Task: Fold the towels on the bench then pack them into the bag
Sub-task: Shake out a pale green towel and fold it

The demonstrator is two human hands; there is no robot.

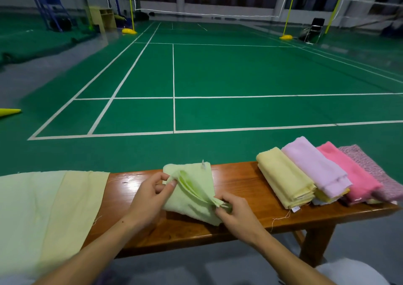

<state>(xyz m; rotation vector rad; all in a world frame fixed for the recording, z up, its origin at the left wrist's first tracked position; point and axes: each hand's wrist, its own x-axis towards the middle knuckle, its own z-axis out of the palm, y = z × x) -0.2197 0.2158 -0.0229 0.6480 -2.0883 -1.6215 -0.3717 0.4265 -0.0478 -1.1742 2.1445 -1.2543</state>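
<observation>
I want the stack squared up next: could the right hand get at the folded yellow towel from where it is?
Probably yes. The right hand pinches the green towel, and only bare bench lies between it and the yellow towel. It would have to let go first.

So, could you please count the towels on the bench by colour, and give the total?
Light green: 2, one held by the left hand and right hand, one spread flat at the left end
Yellow: 2, one folded, one spread flat
Lilac: 1
Pink: 1
Speckled pink: 1
Total: 7
</observation>
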